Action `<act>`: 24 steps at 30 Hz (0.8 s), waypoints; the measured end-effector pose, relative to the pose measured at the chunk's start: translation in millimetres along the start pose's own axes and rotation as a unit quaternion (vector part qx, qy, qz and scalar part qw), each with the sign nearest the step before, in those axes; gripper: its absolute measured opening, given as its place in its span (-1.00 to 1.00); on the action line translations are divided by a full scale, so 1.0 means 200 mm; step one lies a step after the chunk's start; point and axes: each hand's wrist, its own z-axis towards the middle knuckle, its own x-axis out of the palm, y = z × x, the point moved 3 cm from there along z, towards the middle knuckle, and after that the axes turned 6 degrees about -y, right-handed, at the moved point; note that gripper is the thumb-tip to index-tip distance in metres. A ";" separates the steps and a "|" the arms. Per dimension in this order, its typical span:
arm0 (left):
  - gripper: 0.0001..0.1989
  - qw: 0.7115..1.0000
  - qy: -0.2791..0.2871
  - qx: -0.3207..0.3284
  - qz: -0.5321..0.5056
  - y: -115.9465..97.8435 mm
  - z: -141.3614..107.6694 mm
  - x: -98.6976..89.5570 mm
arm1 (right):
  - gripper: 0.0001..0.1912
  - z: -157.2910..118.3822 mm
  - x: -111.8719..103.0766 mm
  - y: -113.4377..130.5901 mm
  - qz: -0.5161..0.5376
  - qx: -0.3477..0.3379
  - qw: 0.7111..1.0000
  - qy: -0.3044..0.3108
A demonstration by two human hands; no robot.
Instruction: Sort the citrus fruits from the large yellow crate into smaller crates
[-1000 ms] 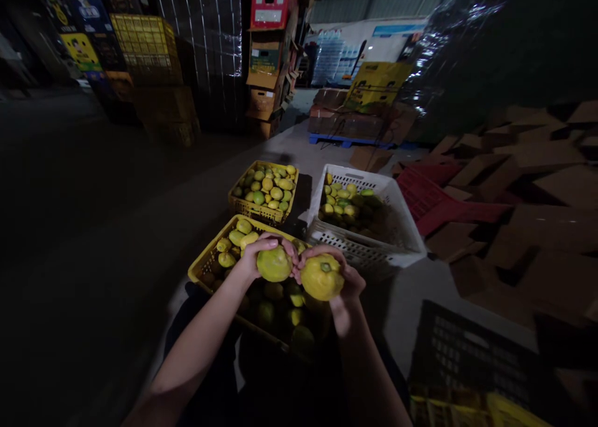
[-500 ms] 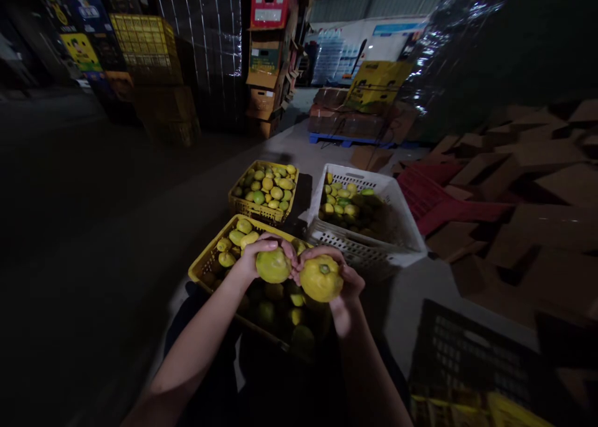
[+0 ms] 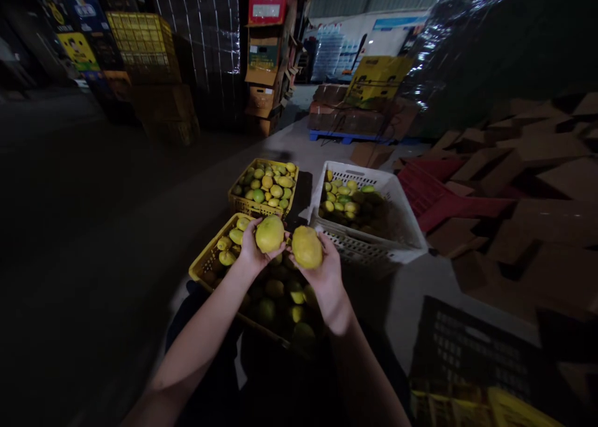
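Above the near yellow crate (image 3: 202, 266), my left hand (image 3: 252, 252) holds a yellow-green fruit (image 3: 270, 234), its fingers curled around the left side and underneath. Just to the right, my right hand (image 3: 327, 271) grips a yellow fruit (image 3: 307, 247) from below and from the right. A narrow gap separates the two fruits, and the fingertips of both hands nearly meet there. Several green and yellow fruits lie in the near crate beneath my hands, partly in shadow.
Beyond stands a second yellow crate (image 3: 252, 210) full of fruit. A white crate (image 3: 406, 224), partly filled, is at the right. Farther right lie a red crate (image 3: 427, 193) and cardboard boxes (image 3: 551, 227). A dark crate (image 3: 471, 346) sits at lower right.
Both hands have moved up and away from me with their fruits. The fruits have turned in the fingers; the right one's stem end no longer faces the camera.
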 end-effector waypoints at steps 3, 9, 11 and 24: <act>-0.58 0.999 -0.009 -0.010 -0.034 0.01 0.02 -0.01 | -0.86 0.04 -0.01 -0.06 0.053 0.047 0.997 -0.014; -0.55 0.998 -0.020 -0.021 -0.064 0.03 0.04 -0.03 | -0.83 0.10 -0.05 -0.14 0.077 0.040 0.996 -0.017; -0.56 0.997 -0.041 -0.016 -0.064 0.05 0.06 -0.05 | -0.83 0.12 -0.08 -0.15 0.077 0.041 0.996 -0.031; -0.85 0.969 -0.227 -0.043 0.090 0.28 0.23 -0.41 | -0.89 0.15 -0.19 -0.09 0.111 0.063 0.988 -0.085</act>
